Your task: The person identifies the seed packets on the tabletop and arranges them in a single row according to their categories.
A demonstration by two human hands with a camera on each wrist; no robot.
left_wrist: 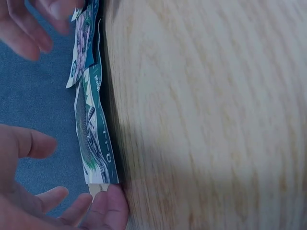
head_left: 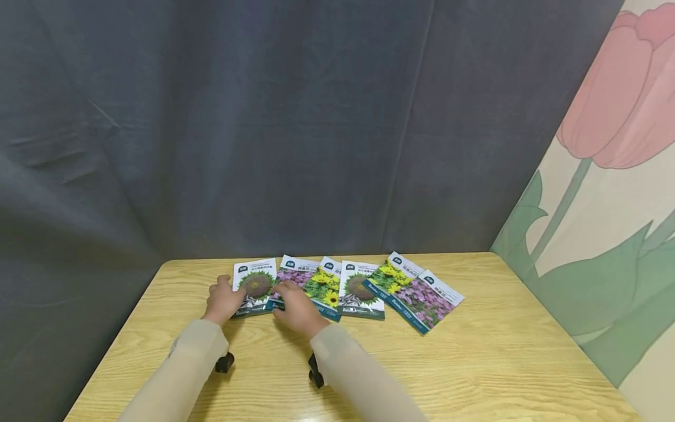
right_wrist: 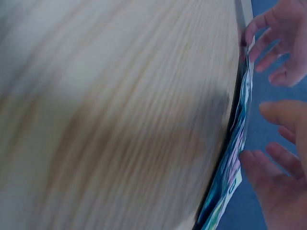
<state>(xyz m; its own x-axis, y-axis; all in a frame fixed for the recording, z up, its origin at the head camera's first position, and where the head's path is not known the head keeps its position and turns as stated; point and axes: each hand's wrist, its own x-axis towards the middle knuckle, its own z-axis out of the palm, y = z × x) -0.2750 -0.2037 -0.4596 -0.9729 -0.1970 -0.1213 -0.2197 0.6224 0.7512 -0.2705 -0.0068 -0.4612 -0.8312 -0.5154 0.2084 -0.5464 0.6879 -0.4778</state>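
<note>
Several flower seed packets lie in an overlapping row on the wooden table. My left hand [head_left: 222, 300] is at the left edge of the leftmost sunflower seed packet [head_left: 256, 285]; in the left wrist view its fingertips [left_wrist: 115, 206] touch that packet's end, thumb apart. Over the neighbouring purple-flower packet [head_left: 297, 274] is my right hand [head_left: 299, 309], thumb and fingers spread. In the right wrist view, its index fingertip is close to the packets [right_wrist: 234, 158]; contact is unclear. A yellow-flower packet [head_left: 323, 282] lies just right of it.
Farther right are a second sunflower packet [head_left: 358, 287], another yellow-flower packet [head_left: 391, 272] and another purple-flower packet [head_left: 426, 302], the last two tilted. A dark curtain [head_left: 295, 129] hangs behind the wooden table [head_left: 474, 363]. A tulip-painted wall [head_left: 596, 234] stands at the right.
</note>
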